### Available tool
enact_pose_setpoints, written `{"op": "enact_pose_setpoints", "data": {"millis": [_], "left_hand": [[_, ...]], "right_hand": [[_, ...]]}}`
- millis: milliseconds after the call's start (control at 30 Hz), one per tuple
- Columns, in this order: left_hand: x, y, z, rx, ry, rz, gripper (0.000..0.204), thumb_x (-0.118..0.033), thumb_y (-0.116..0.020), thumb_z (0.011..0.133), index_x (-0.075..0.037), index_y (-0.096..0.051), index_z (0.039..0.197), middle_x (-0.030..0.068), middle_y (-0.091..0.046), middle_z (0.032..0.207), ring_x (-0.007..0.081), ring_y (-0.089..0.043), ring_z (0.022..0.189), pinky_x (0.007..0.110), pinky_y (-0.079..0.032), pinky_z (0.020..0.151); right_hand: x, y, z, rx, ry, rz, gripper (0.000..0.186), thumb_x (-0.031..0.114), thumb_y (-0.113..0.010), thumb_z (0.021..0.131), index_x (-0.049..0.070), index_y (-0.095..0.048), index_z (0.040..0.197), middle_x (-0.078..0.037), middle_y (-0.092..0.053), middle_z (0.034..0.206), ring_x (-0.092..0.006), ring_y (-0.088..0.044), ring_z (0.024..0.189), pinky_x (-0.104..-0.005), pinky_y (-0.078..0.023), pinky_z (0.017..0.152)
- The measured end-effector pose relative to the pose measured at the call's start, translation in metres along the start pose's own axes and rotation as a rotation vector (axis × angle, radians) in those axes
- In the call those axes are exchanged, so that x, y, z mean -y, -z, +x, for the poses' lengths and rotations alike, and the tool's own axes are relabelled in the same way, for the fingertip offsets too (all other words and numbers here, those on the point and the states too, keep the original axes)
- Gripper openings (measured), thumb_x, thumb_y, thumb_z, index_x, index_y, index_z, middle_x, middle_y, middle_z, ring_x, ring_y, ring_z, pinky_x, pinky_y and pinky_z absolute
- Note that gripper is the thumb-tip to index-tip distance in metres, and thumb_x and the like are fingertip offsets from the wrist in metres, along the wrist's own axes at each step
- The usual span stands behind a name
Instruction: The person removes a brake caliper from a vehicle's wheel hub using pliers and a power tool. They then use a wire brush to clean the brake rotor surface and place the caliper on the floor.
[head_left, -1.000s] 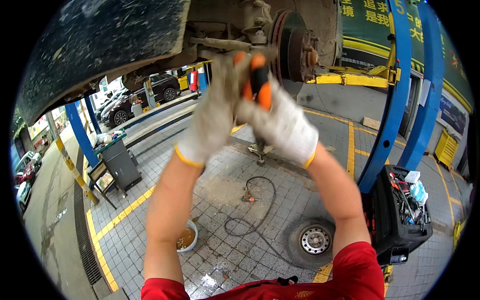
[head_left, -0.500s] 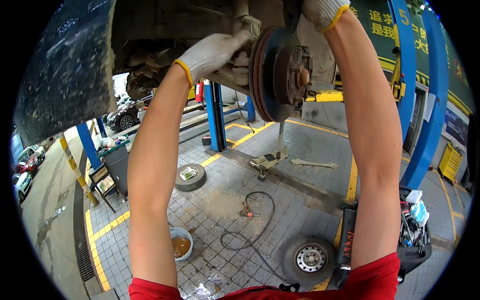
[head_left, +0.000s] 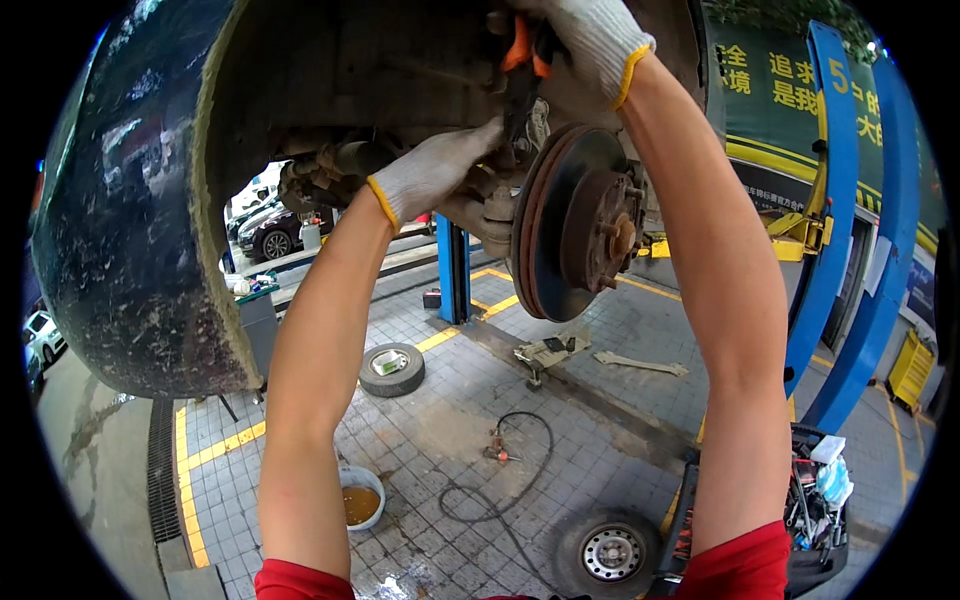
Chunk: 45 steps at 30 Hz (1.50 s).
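My left hand (head_left: 435,175), in a white knit glove with a yellow cuff, reaches behind the brake disc (head_left: 582,235). Its fingers are closed around something beside the steering knuckle (head_left: 498,215); what they grip is hidden. Higher up, at the top edge of the view, my gloved right hand (head_left: 595,45) closes on a dark tool with orange handles (head_left: 519,45). The tool points down, its lower end close to my left fingertips; its exact kind is unclear. The rusty hub (head_left: 605,230) faces right, with bare studs and no wheel on it.
A dark, dirty fender (head_left: 130,210) hangs at left. Blue lift posts (head_left: 830,210) stand at right, with a yellow lift arm (head_left: 795,235). On the tiled floor lie wheels (head_left: 612,552), an air tool with a hose (head_left: 497,452), a bucket of brown liquid (head_left: 362,500) and a toolbox (head_left: 820,500).
The view has tilted up, so the disc sits lower. My right hand has moved left with the tool, bringing it beside the left hand. My left hand stays behind the disc.
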<state>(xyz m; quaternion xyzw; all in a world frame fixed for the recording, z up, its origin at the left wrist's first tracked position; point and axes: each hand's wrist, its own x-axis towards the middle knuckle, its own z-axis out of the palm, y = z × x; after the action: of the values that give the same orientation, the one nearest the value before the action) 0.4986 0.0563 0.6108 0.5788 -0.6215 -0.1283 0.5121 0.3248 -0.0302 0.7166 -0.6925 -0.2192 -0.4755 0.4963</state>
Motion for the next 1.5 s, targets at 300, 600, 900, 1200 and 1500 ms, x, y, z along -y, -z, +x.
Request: {"op": "enact_pose_setpoints", "data": {"millis": [300, 600, 900, 1200, 1500], "left_hand": [[0.002, 0.005, -0.002, -0.007, -0.091, -0.191, 0.060, -0.044, -0.057, 0.105, -0.002, -0.052, 0.147, 0.0090, -0.066, 0.130, 0.0184, -0.065, 0.113, 0.034, -0.055, 0.101], [0.000, 0.002, 0.001, -0.082, -0.095, 0.044, 0.074, -0.056, -0.059, 0.102, 0.007, -0.053, 0.142, 0.0151, -0.066, 0.126, 0.0178, -0.068, 0.107, 0.032, -0.057, 0.097], [-0.001, -0.003, -0.005, -0.137, -0.134, 0.115, 0.072, -0.051, -0.062, 0.102, 0.009, -0.054, 0.142, 0.0123, -0.066, 0.128, 0.0168, -0.063, 0.113, 0.031, -0.050, 0.103], [0.001, 0.002, -0.005, -0.101, -0.181, 0.189, 0.074, -0.055, -0.056, 0.104, 0.009, -0.056, 0.140, 0.0114, -0.066, 0.127, 0.0161, -0.060, 0.115, 0.031, -0.046, 0.106], [0.002, 0.002, -0.006, -0.027, -0.220, 0.351, 0.069, -0.055, -0.054, 0.105, 0.008, -0.060, 0.133, 0.0100, -0.068, 0.114, 0.0151, -0.057, 0.105, 0.031, -0.045, 0.101]], "right_hand": [[-0.021, -0.018, 0.005, -0.186, -0.199, -0.649, 0.016, 0.021, -0.065, 0.097, 0.009, -0.066, 0.086, -0.009, -0.064, 0.058, -0.0230, -0.057, 0.037, -0.0374, -0.044, 0.035], [-0.060, 0.016, 0.014, -0.100, -0.239, -0.320, 0.014, 0.008, -0.071, 0.094, -0.005, -0.067, 0.097, -0.012, -0.071, 0.082, -0.0151, -0.070, 0.067, -0.0261, -0.052, 0.053], [-0.055, 0.017, -0.013, -0.067, -0.213, -0.236, 0.015, 0.009, -0.068, 0.096, -0.002, -0.062, 0.105, -0.015, -0.070, 0.085, -0.0182, -0.073, 0.072, -0.0274, -0.056, 0.050], [-0.053, 0.004, -0.022, -0.193, -0.174, -0.192, 0.027, 0.028, -0.072, 0.097, 0.004, -0.060, 0.100, -0.007, -0.061, 0.072, -0.0146, -0.058, 0.048, -0.0257, -0.047, 0.042], [-0.057, -0.010, -0.016, -0.223, -0.097, -0.213, 0.026, 0.032, -0.074, 0.096, 0.007, -0.065, 0.096, -0.003, -0.062, 0.074, -0.0129, -0.058, 0.054, -0.0271, -0.049, 0.046]]}}
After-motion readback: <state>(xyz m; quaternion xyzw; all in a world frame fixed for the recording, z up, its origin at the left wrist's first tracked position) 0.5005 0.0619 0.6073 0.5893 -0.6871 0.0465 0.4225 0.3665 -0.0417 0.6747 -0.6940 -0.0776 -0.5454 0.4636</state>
